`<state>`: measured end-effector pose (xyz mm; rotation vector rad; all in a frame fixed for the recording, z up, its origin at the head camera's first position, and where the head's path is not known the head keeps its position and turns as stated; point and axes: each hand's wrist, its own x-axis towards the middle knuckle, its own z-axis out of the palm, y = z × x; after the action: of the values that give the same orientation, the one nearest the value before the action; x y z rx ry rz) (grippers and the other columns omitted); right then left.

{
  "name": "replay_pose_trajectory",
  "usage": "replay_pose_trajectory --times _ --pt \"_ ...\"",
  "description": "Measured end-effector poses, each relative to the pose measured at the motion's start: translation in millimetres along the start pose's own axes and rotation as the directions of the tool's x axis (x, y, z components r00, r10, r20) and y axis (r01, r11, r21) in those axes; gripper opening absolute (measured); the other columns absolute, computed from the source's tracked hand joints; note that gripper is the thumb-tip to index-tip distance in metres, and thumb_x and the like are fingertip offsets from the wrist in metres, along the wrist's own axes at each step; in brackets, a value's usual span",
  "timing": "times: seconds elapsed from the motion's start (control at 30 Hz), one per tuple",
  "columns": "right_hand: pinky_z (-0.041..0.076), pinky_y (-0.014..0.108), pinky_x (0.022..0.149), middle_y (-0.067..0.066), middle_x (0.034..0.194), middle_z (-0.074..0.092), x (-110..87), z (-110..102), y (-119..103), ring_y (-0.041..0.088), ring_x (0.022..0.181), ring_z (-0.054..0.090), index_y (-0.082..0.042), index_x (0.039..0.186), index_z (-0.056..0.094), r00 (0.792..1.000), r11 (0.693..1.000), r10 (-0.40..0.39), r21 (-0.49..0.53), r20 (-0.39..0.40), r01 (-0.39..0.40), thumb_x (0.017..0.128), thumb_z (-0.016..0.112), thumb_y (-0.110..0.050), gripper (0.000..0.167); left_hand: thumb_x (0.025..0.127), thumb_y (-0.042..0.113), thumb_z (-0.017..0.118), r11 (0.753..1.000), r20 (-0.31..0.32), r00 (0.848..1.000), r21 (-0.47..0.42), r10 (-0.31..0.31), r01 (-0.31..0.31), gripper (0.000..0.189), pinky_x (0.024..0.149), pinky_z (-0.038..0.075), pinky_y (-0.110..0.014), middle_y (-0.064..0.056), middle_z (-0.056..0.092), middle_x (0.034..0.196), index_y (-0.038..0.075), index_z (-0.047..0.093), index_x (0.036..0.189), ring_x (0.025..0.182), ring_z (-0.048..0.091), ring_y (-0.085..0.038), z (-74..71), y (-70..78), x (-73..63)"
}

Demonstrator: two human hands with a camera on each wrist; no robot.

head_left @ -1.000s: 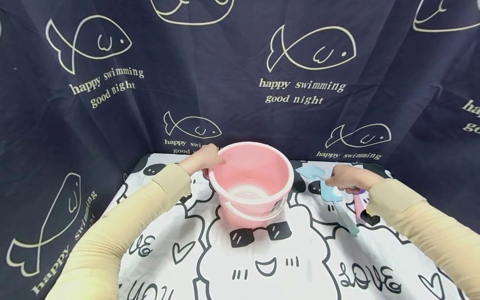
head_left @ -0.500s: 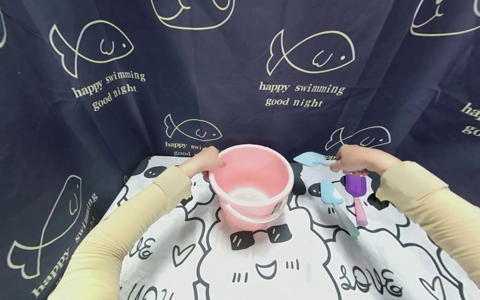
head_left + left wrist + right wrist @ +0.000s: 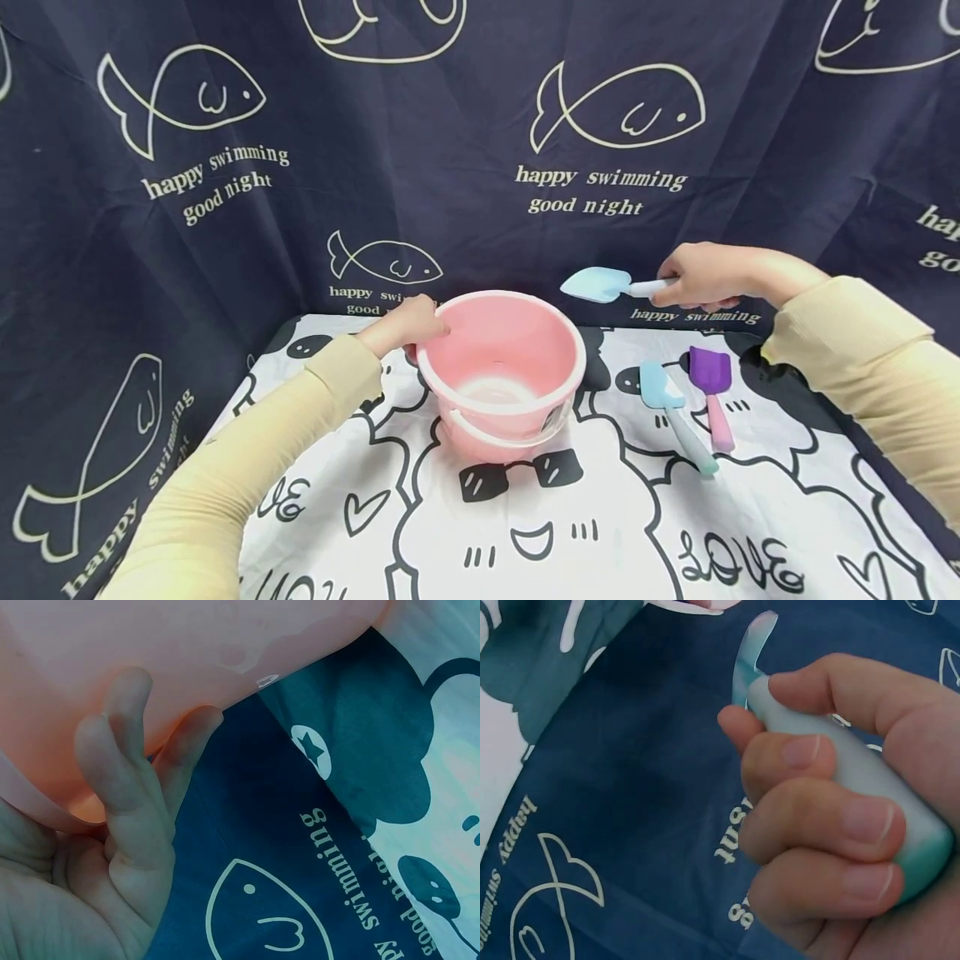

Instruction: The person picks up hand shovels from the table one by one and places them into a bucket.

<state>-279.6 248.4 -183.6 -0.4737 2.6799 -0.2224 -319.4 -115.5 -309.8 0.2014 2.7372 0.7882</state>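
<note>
A pink bucket [image 3: 498,333] stands upright on the cloth-covered table, its handle folded down at the front. My left hand [image 3: 408,322] holds the bucket's left rim, and the left wrist view has its fingers along the outer wall. My right hand [image 3: 712,275] is raised to the right of the bucket, gripping a light blue toy trowel [image 3: 597,285] by its pale handle. In the right wrist view several fingers wrap that handle [image 3: 859,761], whose end is teal. The trowel's pointed blade faces left, above and right of the rim, apart from it.
On the table's right side lie a purple toy shovel [image 3: 710,371] with a pink handle and a light blue toy shovel [image 3: 662,387] with a grey-green handle. A white cartoon-print cloth [image 3: 585,546] covers the table. Dark blue curtains [image 3: 465,150] hang close behind and beside it.
My right hand has lifted the trowel off the table, up and slightly left, uncovering the purple shovel beneath. The left hand still holds the bucket in the same place.
</note>
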Motion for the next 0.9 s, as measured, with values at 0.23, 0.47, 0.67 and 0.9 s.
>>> replay_pose_trajectory --times 0.23,0.47,0.67,0.9 --pt "0.034 0.019 0.034 -0.003 0.055 0.045 1.7 -2.8 -20.5 0.009 0.038 0.040 -0.007 0.083 0.061 0.997 0.996 -0.068 -0.055 -0.043 0.066 0.086 0.060 -0.021 0.015 0.085 0.016 0.055 1.000 0.002 1.000 0.002 0.007 -0.007 0.028 0.058 0.061 -0.041 -0.022 0.067 0.078 -0.008 0.055 0.099 0.043 0.062 -0.020 -0.3 -1.0 -0.7" --pt "0.033 0.018 0.034 -0.003 0.054 0.045 5.3 -1.2 -44.4 0.008 0.038 0.040 -0.008 0.083 0.061 0.991 0.991 -0.122 -0.061 -0.047 0.119 0.087 0.061 -0.022 0.015 0.085 0.016 0.055 1.000 0.002 1.000 0.001 0.008 -0.008 0.031 0.055 0.061 -0.039 -0.021 0.065 0.077 -0.009 0.054 0.104 0.043 0.062 -0.020 -1.8 0.2 -0.9" --pt "0.033 0.019 0.034 -0.002 0.055 0.050 7.8 3.3 -60.7 0.009 0.038 0.041 -0.006 0.096 0.058 0.990 0.991 -0.136 -0.020 -0.020 0.136 0.086 0.062 -0.023 0.020 0.086 0.016 0.055 1.000 0.000 1.000 -0.008 0.012 -0.012 0.035 0.057 0.061 -0.041 -0.019 0.064 0.076 -0.011 0.052 0.108 0.044 0.063 -0.021 -1.7 -0.3 -0.1" --pt "0.037 0.018 0.036 -0.002 0.056 0.052 12.9 11.4 -77.0 0.009 0.040 0.042 -0.007 0.100 0.058 0.991 0.991 -0.126 -0.032 0.041 0.127 0.085 0.062 -0.024 0.023 0.086 0.016 0.055 1.000 0.002 1.000 -0.003 0.010 -0.010 0.033 0.051 0.060 -0.035 -0.019 0.063 0.075 -0.010 0.053 0.106 0.045 0.063 -0.021 -1.0 -0.7 1.3"
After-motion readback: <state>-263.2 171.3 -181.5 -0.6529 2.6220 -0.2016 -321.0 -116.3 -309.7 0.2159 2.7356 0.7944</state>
